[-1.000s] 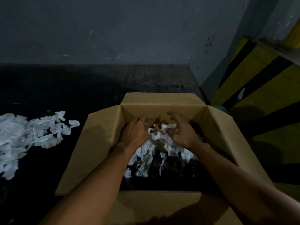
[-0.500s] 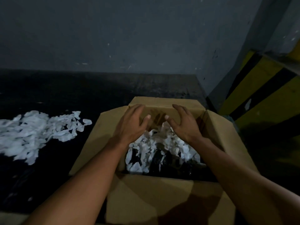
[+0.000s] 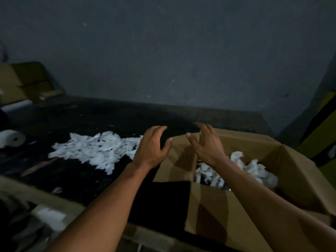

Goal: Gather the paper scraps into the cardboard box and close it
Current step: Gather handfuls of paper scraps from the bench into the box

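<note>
Sitting at about four o'clock in the view, the open brown cardboard box (image 3: 214, 210) has its flaps spread outward and holds a loose heap of crumpled white paper scraps (image 3: 252, 167) against its far and right inner walls, with dark gaps showing between them. Both bare hands hover above the box's left flap, fingers spread and curled, gripping nothing: the left hand (image 3: 151, 150) is over the flap's outer edge, the right hand (image 3: 207, 144) just beside it toward three o'clock. A larger pile of torn white paper scraps (image 3: 94, 149) lies on the dark tabletop (image 3: 72, 175) at nine o'clock from the hands, well apart from the box. Farther out at nine o'clock rests a white paper roll (image 3: 11, 139).
</note>
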### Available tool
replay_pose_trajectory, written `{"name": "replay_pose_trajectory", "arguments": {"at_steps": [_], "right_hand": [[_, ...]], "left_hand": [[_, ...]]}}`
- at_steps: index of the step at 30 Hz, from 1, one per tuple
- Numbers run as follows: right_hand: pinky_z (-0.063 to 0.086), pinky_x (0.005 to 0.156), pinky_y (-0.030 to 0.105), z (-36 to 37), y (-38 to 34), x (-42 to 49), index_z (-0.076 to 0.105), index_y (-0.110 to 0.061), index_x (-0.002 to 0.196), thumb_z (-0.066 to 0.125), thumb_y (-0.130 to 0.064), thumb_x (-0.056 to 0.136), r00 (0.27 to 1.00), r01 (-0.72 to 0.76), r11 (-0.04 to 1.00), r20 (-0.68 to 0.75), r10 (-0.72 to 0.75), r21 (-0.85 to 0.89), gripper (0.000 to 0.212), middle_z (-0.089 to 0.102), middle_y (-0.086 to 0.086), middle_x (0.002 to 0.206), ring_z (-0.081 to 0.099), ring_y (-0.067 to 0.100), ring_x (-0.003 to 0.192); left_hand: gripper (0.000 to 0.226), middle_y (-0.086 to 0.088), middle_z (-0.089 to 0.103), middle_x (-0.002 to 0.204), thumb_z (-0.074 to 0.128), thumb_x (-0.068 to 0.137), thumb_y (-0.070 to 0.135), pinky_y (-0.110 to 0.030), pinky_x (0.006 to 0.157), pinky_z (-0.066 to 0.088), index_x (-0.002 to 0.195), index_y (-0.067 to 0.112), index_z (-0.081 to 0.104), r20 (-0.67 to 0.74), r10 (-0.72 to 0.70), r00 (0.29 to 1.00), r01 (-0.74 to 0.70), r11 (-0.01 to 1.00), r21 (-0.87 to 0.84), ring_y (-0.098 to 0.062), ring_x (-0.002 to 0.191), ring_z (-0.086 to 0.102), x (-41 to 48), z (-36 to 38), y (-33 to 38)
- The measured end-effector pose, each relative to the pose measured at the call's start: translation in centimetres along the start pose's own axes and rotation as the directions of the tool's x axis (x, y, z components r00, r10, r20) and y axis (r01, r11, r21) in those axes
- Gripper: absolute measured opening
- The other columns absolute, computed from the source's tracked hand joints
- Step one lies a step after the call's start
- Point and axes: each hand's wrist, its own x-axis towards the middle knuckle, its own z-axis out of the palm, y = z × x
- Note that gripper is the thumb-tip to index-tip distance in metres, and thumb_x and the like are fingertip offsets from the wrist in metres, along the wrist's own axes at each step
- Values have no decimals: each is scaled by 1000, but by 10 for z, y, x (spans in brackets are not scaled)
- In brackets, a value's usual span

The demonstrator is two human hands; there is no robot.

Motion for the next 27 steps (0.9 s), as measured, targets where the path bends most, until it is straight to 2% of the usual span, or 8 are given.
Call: {"name": "replay_pose_trajectory", "arguments": {"at_steps": [4,7,12,15,21,27], "right_hand": [[38,106,40,45,-62,-26,36,-23,145,48,-56,93,994,47,997,98,-52,56,63,33,1,149,37,20,134],[40,106,36,79,-99,-43,41,-20,143,50,-55,92,990,92,993,97,-99,76,62,39,2,144,42,19,130],[39,107,34,128,-143,-62,45,-18,140,51,-54,92,976,155,982,134,-169,110,60,43,2,142,43,18,130],[40,106,35,152,-159,-63,45,-18,139,52,-53,92,968,181,977,154,-197,114,58,44,3,141,44,19,129],[31,105,28,193,-171,-42,45,-14,140,52,-48,95,961,199,971,168,-220,137,57,43,5,142,40,20,132],[38,106,33,227,-149,9,46,-15,138,53,-48,94,976,154,978,130,-173,141,55,45,5,140,44,20,128]], "left_hand": [[47,-8,56,125,53,91,41,-24,96,38,128,10,54,-63,-61,996,64,997,42,-19,117,51,-51,-57,-39],[50,-6,57,123,50,91,45,-21,95,36,126,11,55,-82,-112,990,120,988,93,-19,117,51,-91,-92,-66],[51,-7,57,125,48,89,44,-30,98,40,128,11,53,-133,-221,966,240,959,153,-21,119,50,-140,-136,-105],[46,-7,57,123,54,91,38,-33,97,44,127,11,54,-165,-255,953,281,946,162,-20,117,51,-156,-150,-122],[44,-7,58,119,57,89,35,-26,92,40,125,10,55,-181,-280,943,314,928,199,-20,112,53,-156,-155,-158],[44,-8,57,125,56,93,33,-25,96,37,129,8,53,-129,-241,962,264,942,210,-20,118,50,-107,-133,-202]]}}
